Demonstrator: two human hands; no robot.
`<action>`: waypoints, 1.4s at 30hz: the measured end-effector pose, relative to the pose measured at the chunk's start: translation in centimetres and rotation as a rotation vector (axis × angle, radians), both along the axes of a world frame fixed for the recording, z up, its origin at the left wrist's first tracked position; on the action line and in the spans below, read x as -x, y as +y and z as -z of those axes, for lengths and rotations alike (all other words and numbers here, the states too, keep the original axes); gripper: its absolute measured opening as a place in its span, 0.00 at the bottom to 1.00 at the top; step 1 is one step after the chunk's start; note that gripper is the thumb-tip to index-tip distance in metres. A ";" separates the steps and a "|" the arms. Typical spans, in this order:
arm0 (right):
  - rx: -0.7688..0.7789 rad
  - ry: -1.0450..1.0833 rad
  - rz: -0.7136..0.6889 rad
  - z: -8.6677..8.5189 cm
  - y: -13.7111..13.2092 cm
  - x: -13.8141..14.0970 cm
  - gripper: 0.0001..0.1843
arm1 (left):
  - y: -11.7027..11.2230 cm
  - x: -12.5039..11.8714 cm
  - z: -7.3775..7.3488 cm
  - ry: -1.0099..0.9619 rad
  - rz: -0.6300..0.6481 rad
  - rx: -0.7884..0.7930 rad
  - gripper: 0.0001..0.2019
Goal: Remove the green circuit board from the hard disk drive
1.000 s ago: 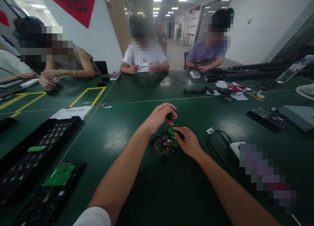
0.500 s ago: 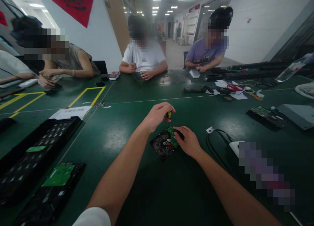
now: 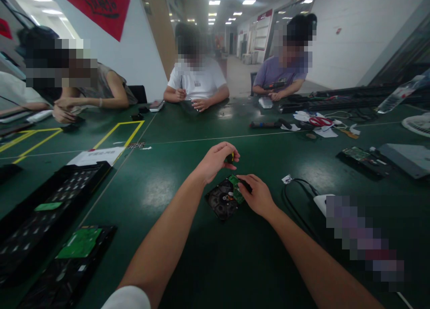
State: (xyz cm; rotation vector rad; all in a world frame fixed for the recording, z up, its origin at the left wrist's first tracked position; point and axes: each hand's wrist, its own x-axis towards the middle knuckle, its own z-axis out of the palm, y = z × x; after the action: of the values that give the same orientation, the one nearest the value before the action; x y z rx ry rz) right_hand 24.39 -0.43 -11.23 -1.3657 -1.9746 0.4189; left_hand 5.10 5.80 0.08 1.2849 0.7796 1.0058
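Note:
A black hard drive (image 3: 223, 200) lies on the green table (image 3: 168, 183) in front of me, its green circuit board (image 3: 237, 191) facing up. My right hand (image 3: 258, 196) rests on the drive's right edge, fingers curled over the board and holding it steady. My left hand (image 3: 215, 161) hovers just above the drive's far corner, fingers pinched round a small black and yellow screwdriver (image 3: 230, 157) that points down at the board.
Black trays (image 3: 40, 215) with green boards sit at my left. A black cable (image 3: 298, 197) and white adapter (image 3: 322, 200) lie to the right, beyond them another drive (image 3: 363, 159) and a grey box (image 3: 408, 159). Three people work across the table; scissors (image 3: 320, 121) and tools lie there.
My left hand has turned slightly on the screwdriver above the drive. My right hand has stayed on the drive. The view shifted a little.

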 end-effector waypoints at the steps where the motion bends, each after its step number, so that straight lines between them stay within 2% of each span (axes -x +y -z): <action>1: 0.000 0.001 0.000 0.0 0.0 0.0 0.17 | 0.0 0.1 -0.1 0.030 -0.009 -0.026 0.10; 8: -0.007 0.023 -0.010 0.1 0.0 -0.1 0.17 | 0.3 0.9 -0.5 0.336 -0.158 -0.298 0.14; 14: -0.028 -0.001 -0.002 0.4 0.1 -0.1 0.16 | -1.0 0.2 -0.8 0.524 -0.351 -0.592 0.06; 17: -0.042 -0.008 0.004 0.5 0.2 -0.1 0.16 | -2.0 -0.4 -1.0 0.585 -0.374 -0.718 0.02; 20: -0.042 -0.023 0.002 0.6 0.2 -0.1 0.16 | -2.7 -0.7 -1.2 0.655 -0.399 -0.799 0.03; 24: -0.064 -0.015 0.005 0.4 0.0 0.0 0.15 | -3.2 -0.5 -1.4 0.706 -0.475 -0.822 0.04; 32: -0.100 0.001 -0.004 0.1 0.0 0.4 0.14 | -3.4 1.6 -1.0 0.685 -0.490 -0.838 0.05; 42: -0.080 0.015 -0.008 0.2 0.9 1.1 0.14 | -2.6 2.6 -1.0 0.673 -0.407 -0.882 0.08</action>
State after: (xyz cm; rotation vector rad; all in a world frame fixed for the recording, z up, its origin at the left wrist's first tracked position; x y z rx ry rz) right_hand 23.30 0.44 -11.42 -1.3014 -1.9644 0.3491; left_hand 2.51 3.20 1.05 2.3623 1.1984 1.3239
